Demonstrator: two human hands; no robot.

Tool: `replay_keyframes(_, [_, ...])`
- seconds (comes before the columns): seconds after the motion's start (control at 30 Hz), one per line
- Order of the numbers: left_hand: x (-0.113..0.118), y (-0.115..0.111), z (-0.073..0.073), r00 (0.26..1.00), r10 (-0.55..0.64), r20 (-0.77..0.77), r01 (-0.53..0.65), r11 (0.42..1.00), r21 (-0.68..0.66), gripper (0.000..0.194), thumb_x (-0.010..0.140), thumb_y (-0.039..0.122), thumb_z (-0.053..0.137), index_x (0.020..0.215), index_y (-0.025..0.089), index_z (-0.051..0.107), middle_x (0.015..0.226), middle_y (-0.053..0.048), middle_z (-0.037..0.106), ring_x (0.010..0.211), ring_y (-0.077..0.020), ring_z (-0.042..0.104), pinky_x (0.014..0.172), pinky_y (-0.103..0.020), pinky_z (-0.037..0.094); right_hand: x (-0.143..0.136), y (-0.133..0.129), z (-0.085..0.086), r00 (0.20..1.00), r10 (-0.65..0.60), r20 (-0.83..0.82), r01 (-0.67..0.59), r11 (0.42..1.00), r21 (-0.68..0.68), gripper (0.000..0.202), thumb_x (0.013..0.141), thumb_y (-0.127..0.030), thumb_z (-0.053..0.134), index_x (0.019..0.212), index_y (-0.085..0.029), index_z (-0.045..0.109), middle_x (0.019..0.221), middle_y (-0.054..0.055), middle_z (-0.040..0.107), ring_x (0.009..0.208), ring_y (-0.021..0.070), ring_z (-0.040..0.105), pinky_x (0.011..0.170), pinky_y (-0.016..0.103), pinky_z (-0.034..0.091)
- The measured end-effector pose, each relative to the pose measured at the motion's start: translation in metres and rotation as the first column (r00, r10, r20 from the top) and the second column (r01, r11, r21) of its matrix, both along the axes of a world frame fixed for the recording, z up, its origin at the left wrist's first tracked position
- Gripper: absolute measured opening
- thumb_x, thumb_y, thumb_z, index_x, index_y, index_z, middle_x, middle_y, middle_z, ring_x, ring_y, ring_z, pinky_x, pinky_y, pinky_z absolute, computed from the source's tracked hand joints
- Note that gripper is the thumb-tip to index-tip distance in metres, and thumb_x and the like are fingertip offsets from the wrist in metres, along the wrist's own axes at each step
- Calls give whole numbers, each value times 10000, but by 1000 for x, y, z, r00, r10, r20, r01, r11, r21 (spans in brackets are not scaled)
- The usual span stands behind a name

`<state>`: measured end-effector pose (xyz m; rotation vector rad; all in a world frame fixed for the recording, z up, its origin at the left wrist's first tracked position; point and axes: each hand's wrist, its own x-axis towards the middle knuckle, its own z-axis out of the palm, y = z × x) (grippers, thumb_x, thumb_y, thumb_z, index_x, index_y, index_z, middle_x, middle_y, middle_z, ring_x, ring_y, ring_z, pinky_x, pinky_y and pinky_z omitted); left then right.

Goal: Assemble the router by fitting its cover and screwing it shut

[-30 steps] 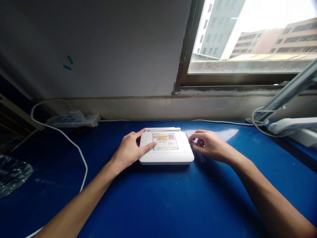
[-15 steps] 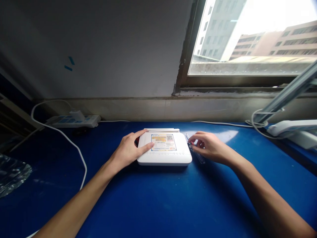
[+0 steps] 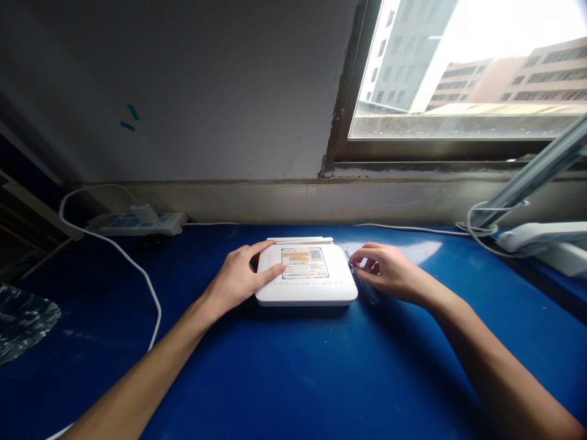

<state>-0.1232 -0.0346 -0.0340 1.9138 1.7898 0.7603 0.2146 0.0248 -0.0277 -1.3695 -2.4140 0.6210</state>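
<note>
Step in hand: by my judgement, the left hand (image 3: pixel 237 274) steadies the white router (image 3: pixel 302 294) while the right hand (image 3: pixel 389 269) does fine fingertip work beside its right edge.
Next move: it would call for a firm left grip and small, controlled motion from the right fingertips; the router looks light enough to slide if pushed.
Router: lies on the blue desk (image 3: pixel 293 373), between the two hands, with its printed sticker (image 3: pixel 305 264) facing up and its white antennas (image 3: pixel 300 240) folded along the far edge.
Left hand: clasps the router's left side, thumb on top by the sticker, the other fingers around the far left corner.
Right hand: thumb and fingertips are drawn in towards each other near a small reddish item; whether they close on it, I cannot tell.
Clear plastic strip (image 3: pixel 372 297): slants beneath the right hand, just beside the router; its full shape is hidden.
Power strip (image 3: pixel 169 223): sits by the wall at the left, a white adapter (image 3: pixel 144 212) on it, with a white cable (image 3: pixel 132 260) looping nearer.
Change: against the previous frame, the router appears marginally further right, though the background shifts slightly too; both hands keep nearly the same pose, and less red shows at the right fingertips.
</note>
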Motion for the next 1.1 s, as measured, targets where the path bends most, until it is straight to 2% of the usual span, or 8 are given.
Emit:
replay_keyframes(0.13, [-4,1,1,996,39,-75,-35,998,46,724,876,715,650,1467,304,583,1137,-58,717,750,-203,675,672,-300,515,4,1,-1,999,2,-36,-2,1000,20,228,921,-335,639,1078,-229,764,1073,80,688,744,167,671,668,294,561])
replay_keyframes(0.23, [-10,3,5,988,100,-114,-91,993,81,441,1007,636,475,1184,272,651,921,-19,690,717,-189,637,646,-279,445,3,1,0,997,-13,-76,24,989,147,233,942,-375,638,1079,-231,761,1035,73,673,713,154,625,632,278,527])
replay_keyframes(0.3, [-16,5,7,984,103,-147,-94,993,67,383,1059,517,392,896,249,612,790,-9,656,682,-186,601,627,-283,388,0,0,3,993,-5,-119,36,966,255,205,967,-377,619,953,-218,748,908,50,655,657,142,566,599,267,474])
replay_keyframes(0.4, [-27,5,6,978,58,-202,-60,998,-4,365,1039,402,424,725,241,516,669,-6,618,612,-187,559,595,-295,325,-7,-3,6,989,53,-139,8,913,408,403,1013,-372,569,645,-207,556,669,-4,525,568,122,424,554,273,356])
replay_keyframes(0.47, [-33,5,3,974,13,-225,-28,998,-61,349,1019,385,456,707,242,522,642,-4,621,561,-182,544,566,-294,298,-13,-7,8,988,94,-122,-27,886,462,501,1028,-363,547,577,-211,392,583,-35,403,536,114,321,534,288,281])
replay_keyframes(0.57, [-36,4,2,971,-39,-236,16,995,-102,354,1010,401,475,702,241,547,627,-2,629,515,-172,527,534,-292,270,-22,-15,10,985,135,-104,-72,883,463,511,1037,-342,526,594,-216,305,550,-58,301,521,111,237,521,301,224])
replay_keyframes(0.87, [-18,-6,27,974,-106,-199,116,992,42,329,1033,424,457,770,242,536,684,9,632,601,-169,535,579,-284,320,-33,-30,17,981,192,-17,-165,879,448,444,1025,-304,509,610,-228,371,562,-27,436,504,120,324,545,314,231])
replay_keyframes(1.1, [-17,-7,29,968,-143,-208,151,988,25,337,1022,410,474,744,243,566,654,11,629,574,-169,531,560,-284,304,-30,-23,9,985,173,12,-156,852,500,450,1035,-311,510,622,-230,352,562,-39,402,520,124,295,547,309,234])
